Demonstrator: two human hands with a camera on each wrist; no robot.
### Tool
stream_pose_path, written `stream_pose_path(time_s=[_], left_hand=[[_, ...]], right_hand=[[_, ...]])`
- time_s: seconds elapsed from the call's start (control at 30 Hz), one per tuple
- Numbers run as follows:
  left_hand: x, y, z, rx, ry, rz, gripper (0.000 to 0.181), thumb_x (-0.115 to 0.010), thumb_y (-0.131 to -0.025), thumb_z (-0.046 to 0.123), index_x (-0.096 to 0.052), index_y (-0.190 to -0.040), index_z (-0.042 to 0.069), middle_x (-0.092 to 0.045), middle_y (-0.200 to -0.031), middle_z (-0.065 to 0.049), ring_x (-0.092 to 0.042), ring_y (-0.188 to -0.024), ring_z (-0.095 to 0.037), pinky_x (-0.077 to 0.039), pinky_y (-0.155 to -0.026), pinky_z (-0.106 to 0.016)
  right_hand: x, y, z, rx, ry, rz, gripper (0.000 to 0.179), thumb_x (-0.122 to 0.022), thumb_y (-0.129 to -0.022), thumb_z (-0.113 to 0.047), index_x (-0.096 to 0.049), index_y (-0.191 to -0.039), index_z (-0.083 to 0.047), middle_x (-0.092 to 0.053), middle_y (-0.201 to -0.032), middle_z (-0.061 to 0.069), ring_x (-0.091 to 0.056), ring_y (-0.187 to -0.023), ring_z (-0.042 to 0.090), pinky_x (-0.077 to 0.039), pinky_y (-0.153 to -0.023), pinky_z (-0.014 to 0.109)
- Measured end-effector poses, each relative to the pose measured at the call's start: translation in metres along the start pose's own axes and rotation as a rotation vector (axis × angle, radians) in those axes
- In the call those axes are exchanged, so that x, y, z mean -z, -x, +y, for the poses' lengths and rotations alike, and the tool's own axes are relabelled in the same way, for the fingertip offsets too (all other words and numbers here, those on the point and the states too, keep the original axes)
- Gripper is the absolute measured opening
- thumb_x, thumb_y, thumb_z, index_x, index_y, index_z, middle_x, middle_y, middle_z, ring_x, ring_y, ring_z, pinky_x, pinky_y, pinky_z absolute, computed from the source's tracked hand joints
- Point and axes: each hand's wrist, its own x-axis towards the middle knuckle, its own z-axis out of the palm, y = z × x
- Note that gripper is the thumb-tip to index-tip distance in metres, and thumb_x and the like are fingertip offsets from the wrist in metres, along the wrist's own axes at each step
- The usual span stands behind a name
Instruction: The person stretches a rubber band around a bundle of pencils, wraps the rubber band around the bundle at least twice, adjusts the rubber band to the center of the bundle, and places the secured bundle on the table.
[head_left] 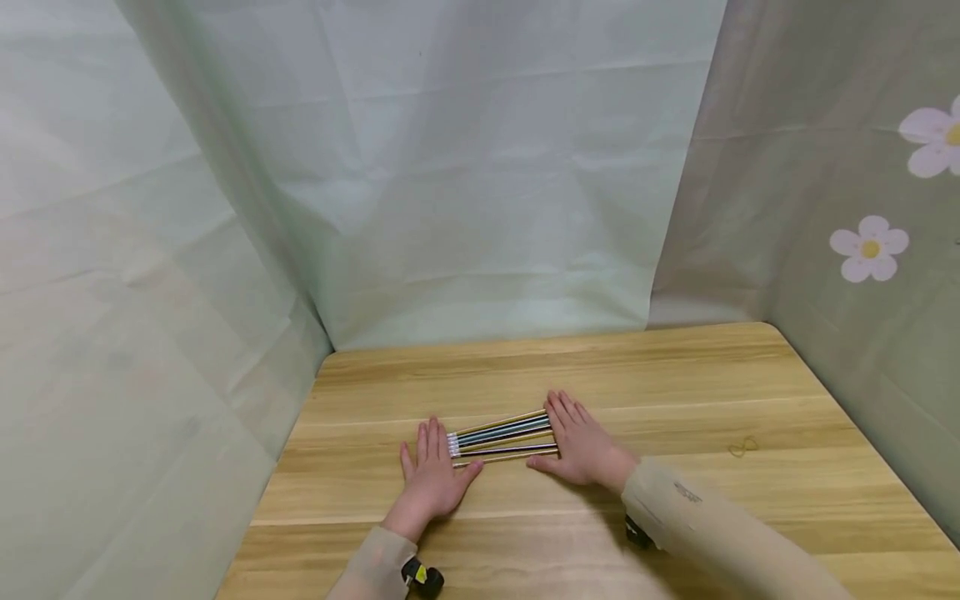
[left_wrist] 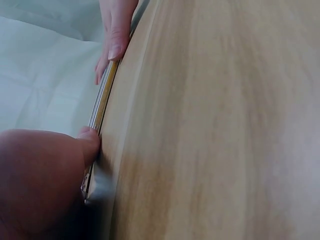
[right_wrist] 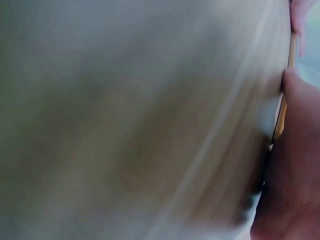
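Note:
Several pencils (head_left: 502, 437) in gold, teal and black lie side by side on the wooden table, fanned wider toward the right. Their pale ends line up beside my left hand (head_left: 437, 482), which lies over that end with fingers straight and thumb out along the near side. At the other end, my right hand (head_left: 583, 446) rests with straight fingers over the tips, its thumb pointing left along the nearest pencil. The left wrist view shows the row edge-on as a thin gold strip (left_wrist: 102, 102) between the two hands. Palms and fingers hide both ends of the row.
A thin yellowish rubber band (head_left: 743, 447) lies on the table (head_left: 675, 375) to the right of my right hand. Pale cloth (head_left: 480, 167) hangs behind the table and on both sides, with printed white flowers (head_left: 870, 249) at the right.

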Motion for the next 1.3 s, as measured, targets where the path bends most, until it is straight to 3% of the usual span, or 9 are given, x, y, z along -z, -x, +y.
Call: stream_pose_path(time_s=[0.27, 0.4, 0.7, 1.0, 1.17, 1.3], left_hand=[[0.001, 0.001, -0.002, -0.018, -0.001, -0.009, 0.112, -0.041, -0.102, 0.078, -0.005, -0.166, -0.007, 0.007, -0.176, -0.023, 0.012, -0.162, -0.040, 0.013, -0.120, -0.069], [0.001, 0.002, -0.003, -0.027, -0.012, -0.006, 0.112, -0.041, -0.102, 0.078, -0.007, -0.166, -0.007, 0.006, -0.176, -0.023, 0.012, -0.162, -0.040, 0.012, -0.120, -0.069], [0.006, 0.003, -0.001, -0.038, -0.010, -0.018, 0.114, -0.039, -0.101, 0.081, -0.008, -0.166, -0.007, 0.005, -0.176, -0.023, 0.011, -0.162, -0.040, 0.012, -0.121, -0.068], [0.024, 0.009, 0.007, -0.053, -0.002, 0.025, 0.119, -0.059, -0.097, 0.075, -0.016, -0.164, -0.013, -0.003, -0.174, -0.031, 0.003, -0.161, -0.048, 0.004, -0.122, -0.071], [0.031, 0.006, 0.012, -0.154, 0.062, 0.076, 0.117, -0.066, -0.095, 0.071, -0.016, -0.166, -0.007, -0.009, -0.175, -0.027, -0.001, -0.162, -0.046, 0.003, -0.119, -0.076], [0.037, 0.000, 0.020, -0.242, 0.129, 0.106, 0.112, -0.077, -0.092, 0.063, -0.025, -0.166, -0.003, -0.024, -0.172, -0.027, -0.015, -0.160, -0.046, -0.005, -0.119, -0.077]], right_hand=[[0.014, 0.012, -0.016, -0.051, -0.041, -0.028, 0.108, -0.045, -0.102, -0.076, -0.019, -0.166, 0.008, -0.008, -0.175, 0.027, -0.007, -0.162, 0.042, -0.011, -0.128, 0.055], [0.021, 0.020, -0.026, -0.077, -0.024, -0.050, 0.109, -0.042, -0.102, -0.078, -0.020, -0.166, 0.007, -0.009, -0.175, 0.026, -0.008, -0.162, 0.041, -0.012, -0.129, 0.054], [0.016, 0.022, -0.026, -0.106, -0.045, -0.051, 0.110, -0.043, -0.101, -0.078, -0.017, -0.167, 0.007, -0.007, -0.175, 0.026, -0.005, -0.162, 0.042, -0.010, -0.129, 0.055], [0.022, 0.023, -0.014, -0.037, -0.047, -0.041, 0.111, -0.051, -0.100, -0.077, -0.022, -0.165, 0.009, -0.013, -0.173, 0.029, -0.008, -0.161, 0.045, -0.013, -0.128, 0.056], [0.031, 0.017, -0.006, 0.049, -0.045, -0.003, 0.114, -0.062, -0.094, -0.077, -0.030, -0.164, 0.006, -0.023, -0.171, 0.029, -0.015, -0.160, 0.048, -0.017, -0.127, 0.058], [0.041, 0.005, -0.003, 0.105, -0.036, 0.057, 0.107, -0.076, -0.086, -0.073, -0.048, -0.157, 0.001, -0.044, -0.163, 0.025, -0.031, -0.155, 0.048, -0.027, -0.124, 0.059]])
